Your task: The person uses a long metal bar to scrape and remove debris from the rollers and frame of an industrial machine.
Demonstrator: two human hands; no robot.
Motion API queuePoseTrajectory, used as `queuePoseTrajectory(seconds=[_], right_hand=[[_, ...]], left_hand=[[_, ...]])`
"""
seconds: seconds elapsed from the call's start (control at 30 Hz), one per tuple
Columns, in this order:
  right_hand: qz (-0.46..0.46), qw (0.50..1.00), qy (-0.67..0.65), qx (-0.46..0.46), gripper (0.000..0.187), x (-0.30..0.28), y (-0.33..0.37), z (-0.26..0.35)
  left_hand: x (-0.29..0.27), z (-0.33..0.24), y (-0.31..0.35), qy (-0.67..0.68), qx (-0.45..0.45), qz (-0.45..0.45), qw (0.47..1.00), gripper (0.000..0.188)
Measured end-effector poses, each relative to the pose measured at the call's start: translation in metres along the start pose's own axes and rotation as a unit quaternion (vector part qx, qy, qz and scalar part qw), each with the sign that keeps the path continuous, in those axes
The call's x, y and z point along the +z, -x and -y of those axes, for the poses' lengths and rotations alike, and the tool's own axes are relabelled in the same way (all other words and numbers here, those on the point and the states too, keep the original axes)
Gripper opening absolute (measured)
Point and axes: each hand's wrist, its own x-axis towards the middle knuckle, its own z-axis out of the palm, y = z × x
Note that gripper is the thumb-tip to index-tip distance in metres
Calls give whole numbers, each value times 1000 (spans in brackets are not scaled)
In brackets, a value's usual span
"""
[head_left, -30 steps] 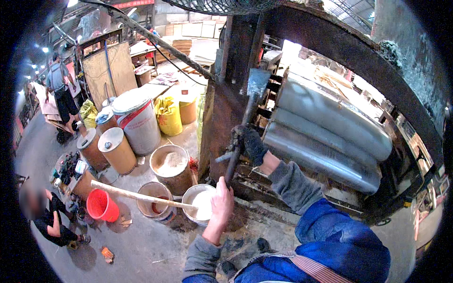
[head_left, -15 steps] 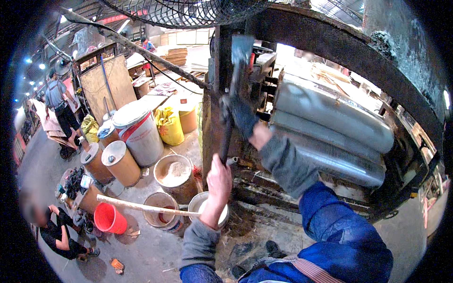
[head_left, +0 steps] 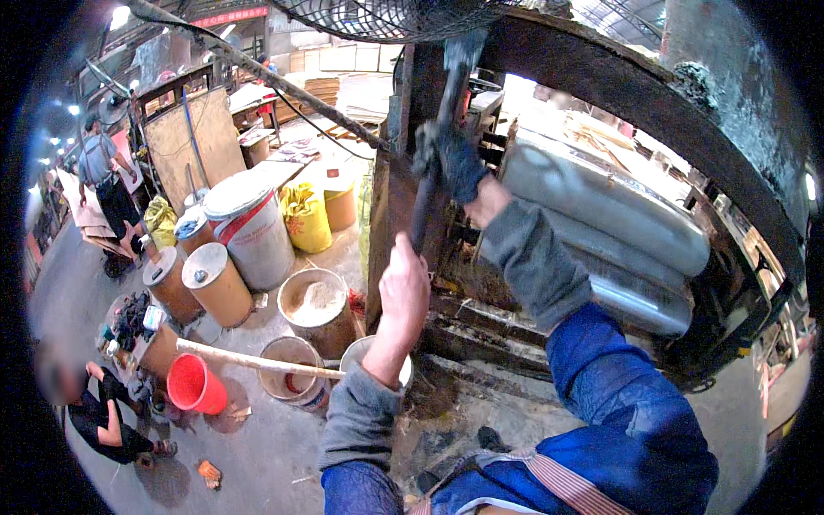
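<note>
A long dark-handled tool (head_left: 449, 94) with a flat, pale blue-grey head stands nearly upright; whether it is a scraper or a brush I cannot tell. My bare left hand (head_left: 403, 279) is wrapped round the lower end of its handle. Higher up, my right hand (head_left: 453, 161) in a dark glove grips the same handle. The tool's head is at the upper machine frame, just below a black wire fan guard (head_left: 390, 19). Right of my gloved hand lie large grey metal rollers (head_left: 609, 202), partly hidden by my right forearm.
Below left stand a bucket of pale powder (head_left: 316, 300), a red bucket (head_left: 197, 384) and several drums. A wooden stick (head_left: 257, 359) lies across a bucket. One person (head_left: 107, 416) sits low at the left; another (head_left: 105, 172) stands farther back. An orange glove (head_left: 209, 474) lies on the floor.
Both hands have moved upward with the tool. Its head has risen and shifted slightly right, closer to the fan guard. Both hands keep their grip.
</note>
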Motion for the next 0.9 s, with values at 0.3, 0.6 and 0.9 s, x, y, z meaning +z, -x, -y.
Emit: queuePoseTrajectory(seconds=[0.3,0.6,0.9], right_hand=[[-19,993,-10,114,17,-12,46,-113],[17,990,-9,143,18,-35,0,-157],[-91,984,67,136,17,-29,4,-148]], left_hand=[[0,49,108,22,-112,45,992,38],[40,88,78,17,-102,56,993,35],[45,80,82,32,-154,79,984,33]])
